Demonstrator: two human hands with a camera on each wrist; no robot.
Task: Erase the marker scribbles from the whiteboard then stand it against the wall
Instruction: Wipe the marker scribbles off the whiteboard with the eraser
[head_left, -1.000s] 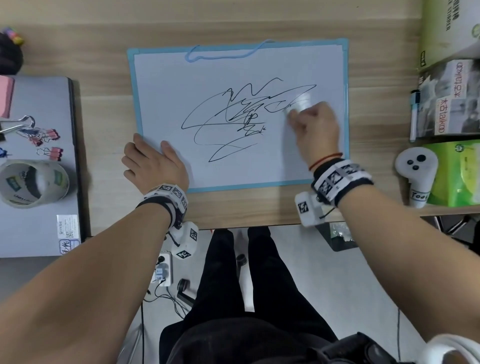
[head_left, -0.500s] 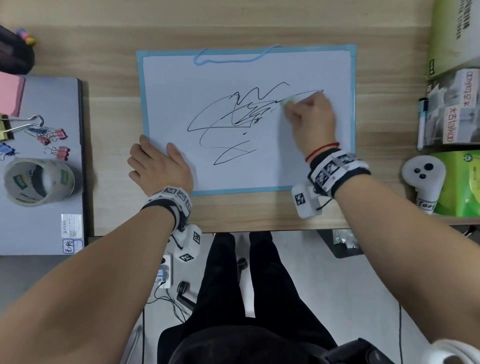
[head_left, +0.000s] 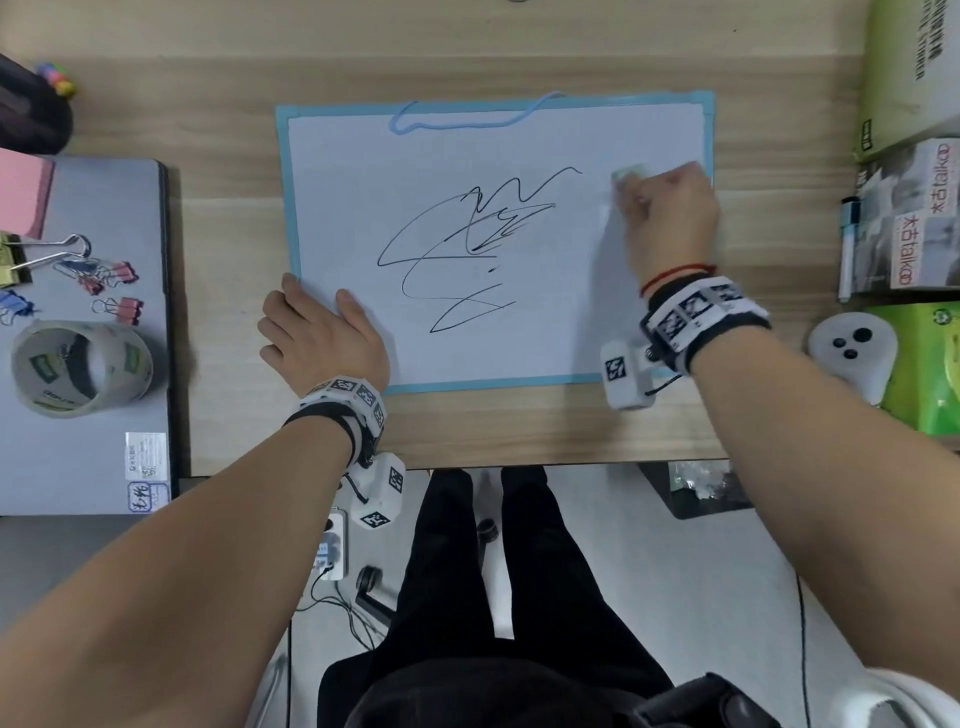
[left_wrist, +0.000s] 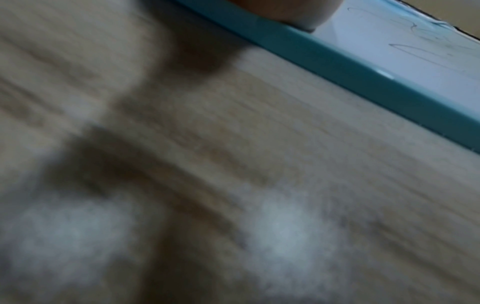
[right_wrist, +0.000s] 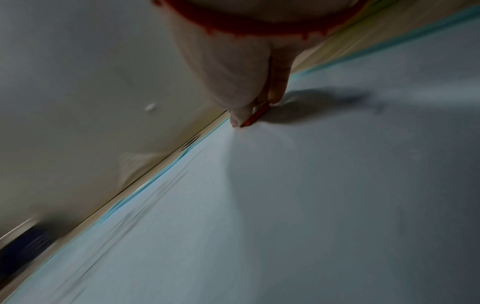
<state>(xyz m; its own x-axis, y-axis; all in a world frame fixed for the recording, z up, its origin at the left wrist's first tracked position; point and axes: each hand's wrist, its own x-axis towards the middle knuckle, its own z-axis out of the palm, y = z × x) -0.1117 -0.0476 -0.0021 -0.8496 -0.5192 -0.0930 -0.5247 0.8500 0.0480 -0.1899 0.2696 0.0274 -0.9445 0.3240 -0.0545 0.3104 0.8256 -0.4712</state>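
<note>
A whiteboard (head_left: 545, 332) with a light blue frame lies flat on the wooden desk (head_left: 223, 218). Black marker scribbles (head_left: 467, 249) cover its middle; the right part of the surface is wiped bare. My right hand (head_left: 670, 218) is near the board's upper right corner, fingers curled round a small pale eraser (head_left: 629, 174) pressed on the surface. My left hand (head_left: 317, 338) lies flat over the lower left corner, fingers straight. In the left wrist view the blue frame (left_wrist: 337, 67) runs diagonally under a finger. The right wrist view shows my fingertips (right_wrist: 241, 115) on the board, blurred.
A grey laptop (head_left: 93, 426) on the left carries a tape roll (head_left: 78, 369) and binder clips (head_left: 111, 283). Stacked boxes (head_left: 914, 218), a marker (head_left: 848, 249), a white controller (head_left: 852, 358) and a green box (head_left: 935, 364) crowd the right edge.
My right hand swept the eraser from the scribble's right end up toward the upper right corner; the long right strokes are gone. The left hand has kept its place.
</note>
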